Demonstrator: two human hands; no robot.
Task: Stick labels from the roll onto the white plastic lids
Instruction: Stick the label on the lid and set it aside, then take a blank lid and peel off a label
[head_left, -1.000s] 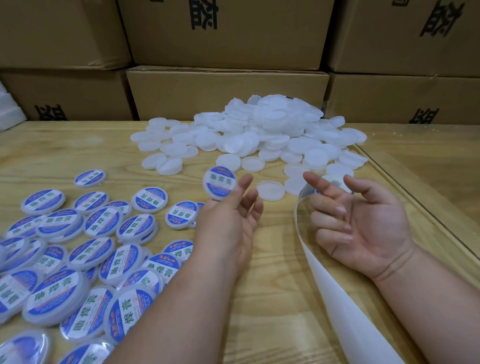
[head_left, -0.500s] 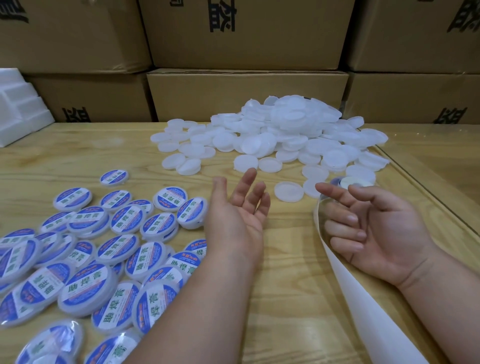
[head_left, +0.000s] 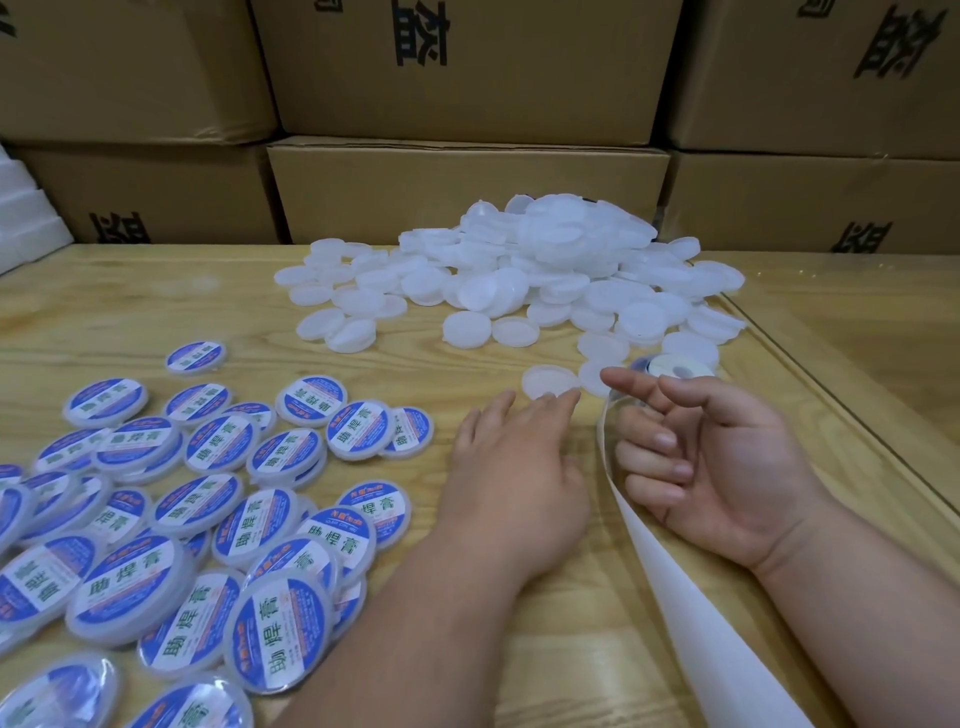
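Left hand (head_left: 511, 483) reaches forward palm-down, fingers straight; right hand (head_left: 711, 467) palm-up, curled.

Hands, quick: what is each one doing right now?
Left hand: open, fingers straight, reaching toward a plain white lid, holding nothing.
Right hand: palm up, fingers loosely curled beside the label strip; a grip cannot be told.

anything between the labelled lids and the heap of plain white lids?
No: in the head view, bare wooden table separates the labelled lids from the plain white lids. The left hand reaches toward one stray blank lid.
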